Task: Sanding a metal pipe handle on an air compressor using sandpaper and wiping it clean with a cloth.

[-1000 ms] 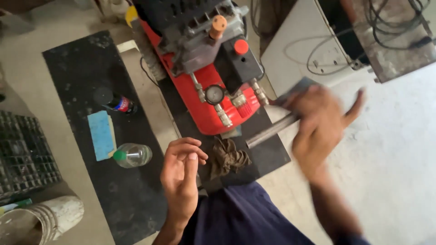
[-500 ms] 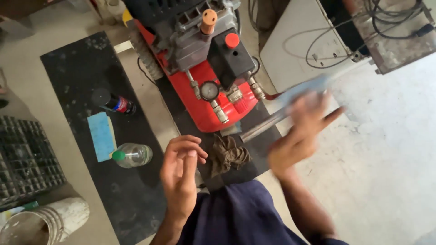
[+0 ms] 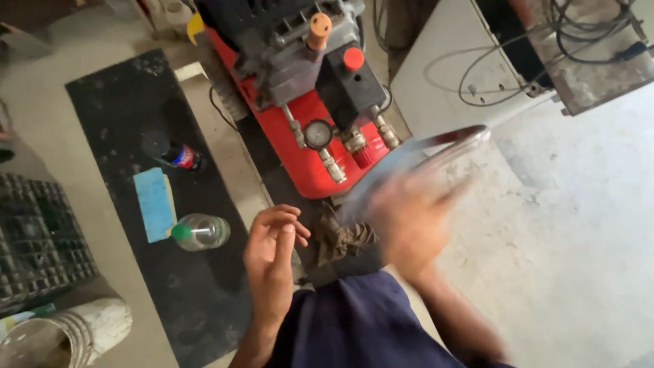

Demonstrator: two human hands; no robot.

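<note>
Bottle (image 3: pixel 199 232) clear, green-capped, lying beside sponge (image 3: pixel 154 204)

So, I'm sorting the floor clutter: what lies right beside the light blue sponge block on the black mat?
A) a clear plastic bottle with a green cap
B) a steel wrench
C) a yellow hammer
A: the clear plastic bottle with a green cap lies on its side against the light blue sponge block on the black mat.
</note>
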